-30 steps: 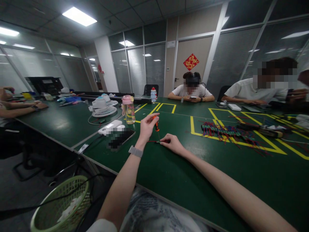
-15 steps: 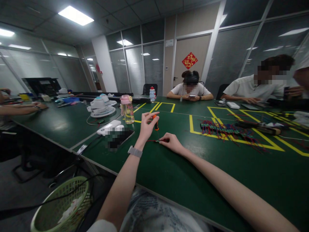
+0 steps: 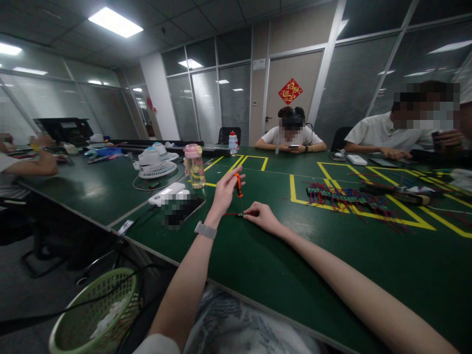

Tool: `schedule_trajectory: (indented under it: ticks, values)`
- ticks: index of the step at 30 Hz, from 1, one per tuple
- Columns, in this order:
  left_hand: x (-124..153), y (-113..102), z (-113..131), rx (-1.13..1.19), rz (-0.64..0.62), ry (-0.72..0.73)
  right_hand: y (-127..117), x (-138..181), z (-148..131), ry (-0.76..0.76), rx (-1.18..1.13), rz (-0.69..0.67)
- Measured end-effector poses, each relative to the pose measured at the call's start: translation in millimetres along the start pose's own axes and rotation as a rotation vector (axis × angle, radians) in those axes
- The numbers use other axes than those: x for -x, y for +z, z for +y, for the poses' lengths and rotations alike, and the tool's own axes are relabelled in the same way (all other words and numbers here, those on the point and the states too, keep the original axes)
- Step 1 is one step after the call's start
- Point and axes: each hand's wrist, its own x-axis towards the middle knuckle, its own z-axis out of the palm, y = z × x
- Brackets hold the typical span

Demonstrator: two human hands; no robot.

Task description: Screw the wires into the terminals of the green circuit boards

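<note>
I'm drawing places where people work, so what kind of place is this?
Probably an office room used as a small electronics workshop. You can see glass walls with blinds, a row of little green boards with red and blue wires, and an orange screwdriver in the person's left hand.

The bright ceiling panel (image 3: 115,22) tops a dim scene (edges stretched), softly glossing the green table (image 3: 275,273).

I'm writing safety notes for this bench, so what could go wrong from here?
The orange-handled screwdriver in the left hand could slip off the small green board and jab the right hand, which is close beside its tip. The board, being so small, might also twist or skid on the table.
</note>
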Motion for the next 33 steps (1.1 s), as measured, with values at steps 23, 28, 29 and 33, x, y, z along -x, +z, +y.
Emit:
schedule_trajectory:
  ticks: [23,28,29,33]
  values:
    - [1.9,5.0,1.9,-0.03,0.042,0.003,0.1,-0.6,1.1,0.007,0.002,-0.011]
    - [3.4,5.0,4.6,-0.194,0.147,0.093,-0.4,0.3,2.2,0.003,0.004,-0.005]
    - [3.6,5.4,5.9,-0.136,0.107,0.079,0.1,1.1,2.4,0.003,0.006,-0.005]
    - [4.7,8.6,10.1,-0.021,0.009,-0.003,3.2,1.7,0.9,0.0,0.04,-0.006]
